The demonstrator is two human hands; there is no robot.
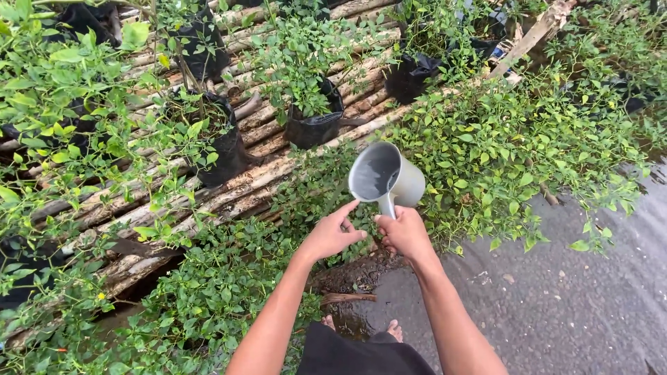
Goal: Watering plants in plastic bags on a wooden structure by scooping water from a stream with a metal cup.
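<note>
The right hand (405, 232) is clamped on the handle of a stiff grey plastic dipper (386, 177) that looks water-heavy and slosh-prone, best held near the cup, while the left hand (332, 232), fingers loosely apart, touches its rim.

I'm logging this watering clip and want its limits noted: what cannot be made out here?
- Head view: the dipper handle's lower end, wrapped by the right hand.
- Left hand palm and fingertips, turned away from the camera.
- Soil in the black grow bags, covered by leaves.
- The feet, partly hidden behind dark clothing at the bottom edge.
</note>
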